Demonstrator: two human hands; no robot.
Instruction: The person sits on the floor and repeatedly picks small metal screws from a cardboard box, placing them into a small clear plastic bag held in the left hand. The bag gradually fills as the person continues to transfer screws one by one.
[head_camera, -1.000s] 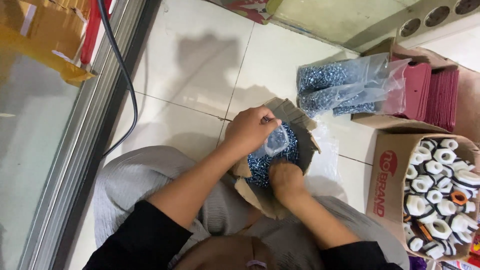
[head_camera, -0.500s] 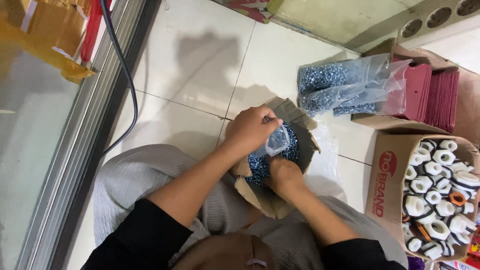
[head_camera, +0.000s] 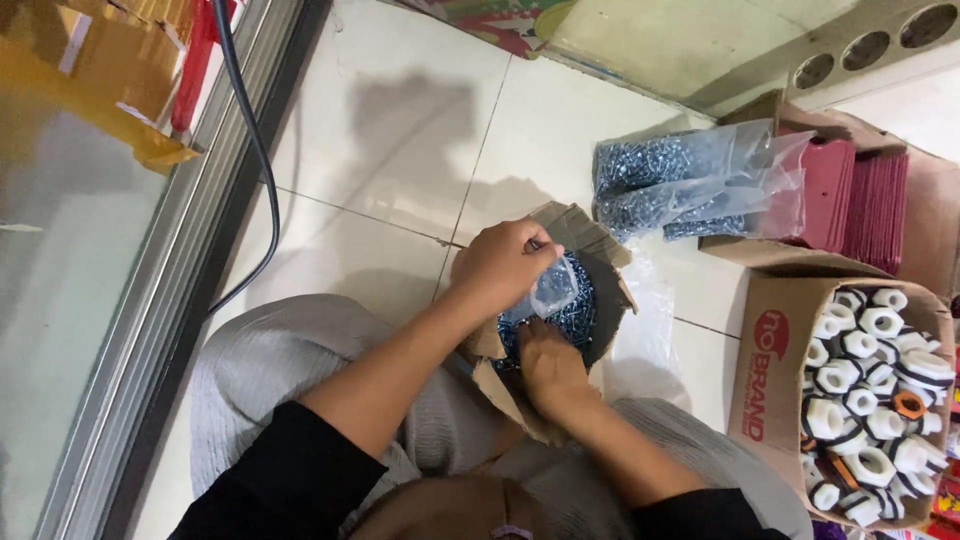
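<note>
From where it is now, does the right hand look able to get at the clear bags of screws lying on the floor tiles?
Probably yes: the right hand rests in the small cardboard box, and bare tile separates that box from the bags of screws, with nothing in between.

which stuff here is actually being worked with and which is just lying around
In hand:
- left hand pinching the small clear plastic bag
- right hand in the open brown cardboard box of small metal screws

Lying about:
- clear bags of screws on the floor
- box of white plastic nuts
- dark red cards
- black cable
</note>
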